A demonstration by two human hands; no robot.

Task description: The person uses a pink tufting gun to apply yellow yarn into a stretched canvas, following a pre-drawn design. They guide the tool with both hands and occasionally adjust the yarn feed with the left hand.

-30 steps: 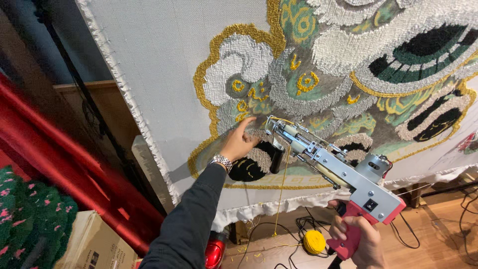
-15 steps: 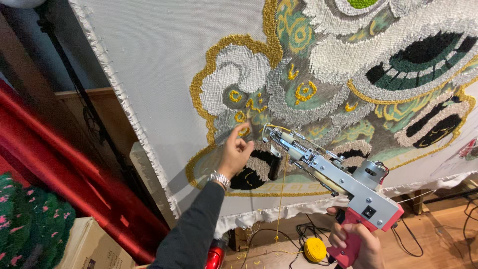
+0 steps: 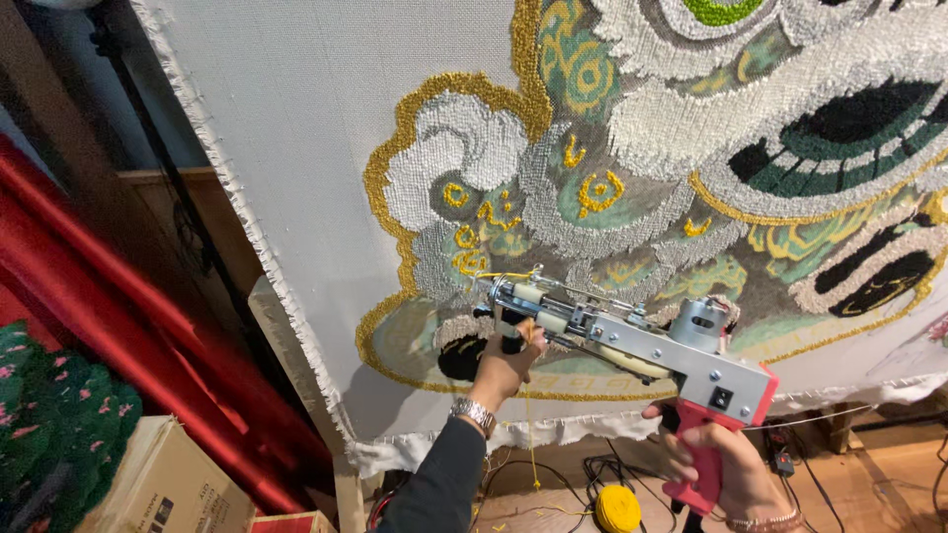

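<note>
The red-handled metal tufting gun (image 3: 632,345) is held slanting, needle end up-left against the stretched white backing cloth (image 3: 296,148). Its red grip is clasped by the right hand (image 3: 721,469) at the low end. The black front handle is gripped by the left hand (image 3: 504,360), nearer the needle.

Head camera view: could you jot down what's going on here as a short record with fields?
Left hand: grips the front handle of the tufting gun
Right hand: holds the gun's red rear grip
Gun tip: against the stretched cloth, at the gold outline
Yarn: yellow strand hangs down to a yellow ball on the floor
Lower left: cardboard box

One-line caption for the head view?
Both hands hold a tufting gun against a stretched cloth, yellow yarn trailing.
</note>
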